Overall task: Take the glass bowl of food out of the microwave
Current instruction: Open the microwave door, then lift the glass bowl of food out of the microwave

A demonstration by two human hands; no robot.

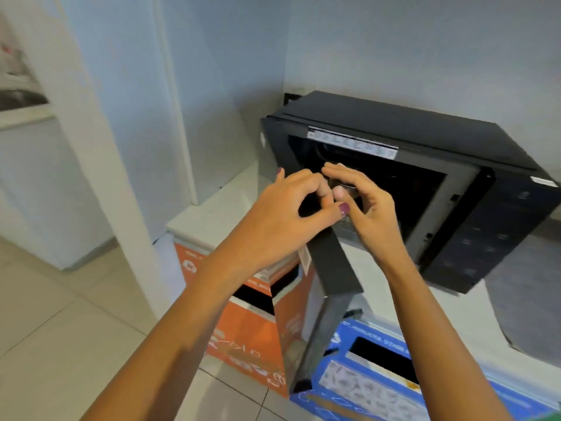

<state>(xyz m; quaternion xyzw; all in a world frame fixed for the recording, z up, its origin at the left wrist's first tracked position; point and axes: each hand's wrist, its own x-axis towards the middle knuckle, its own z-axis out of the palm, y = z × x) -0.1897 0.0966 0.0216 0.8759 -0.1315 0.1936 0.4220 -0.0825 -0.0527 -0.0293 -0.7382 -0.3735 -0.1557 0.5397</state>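
Observation:
The black microwave [409, 129] stands on a white counter with its door [331, 262] swung open to the left. My left hand [285, 220] hovers in front of the door's inner edge, fingers curled loosely toward the thumb with nothing in them. Beside it, my right hand [364, 214] is at the mouth of the dark cavity with its fingers curved and apart. A small glint of the glass bowl [346, 188] shows between the two hands. The rest of the bowl and its food are hidden behind them.
Below the counter [212, 214] stand an orange bin [252, 329] and a blue bin [373, 381], each with a slot on top. A white pillar [100, 165] rises at the left. The microwave's control panel [485, 238] is on its right side.

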